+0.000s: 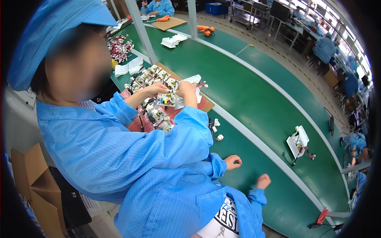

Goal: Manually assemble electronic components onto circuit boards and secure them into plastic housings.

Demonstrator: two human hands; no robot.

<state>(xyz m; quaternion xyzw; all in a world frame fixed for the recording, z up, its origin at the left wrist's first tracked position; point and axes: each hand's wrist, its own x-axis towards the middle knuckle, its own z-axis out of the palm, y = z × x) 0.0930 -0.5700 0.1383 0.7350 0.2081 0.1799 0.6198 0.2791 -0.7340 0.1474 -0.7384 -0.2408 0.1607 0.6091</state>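
Observation:
My left hand [233, 162] is over the green bench near its front edge, its fingers loosely curled with nothing visible in them. To its right, my right hand [263, 181] hovers, slightly blurred, closed like a fist and apparently holding nothing. Both are in blue sleeves. Several small white connectors [216, 129] lie just beyond my left hand. On my left, a co-worker in blue handles a circuit board [166, 99] and a white plastic housing [193, 79] with both hands.
More circuit boards [152, 75] crowd a cardboard sheet with pink bubble wrap [172, 112]. Along the green belt [254, 99], behind a metal rail [246, 131], sits an opened white housing [298, 142] with wires. A white piece [173, 41] and an orange tool [206, 30] lie farther off.

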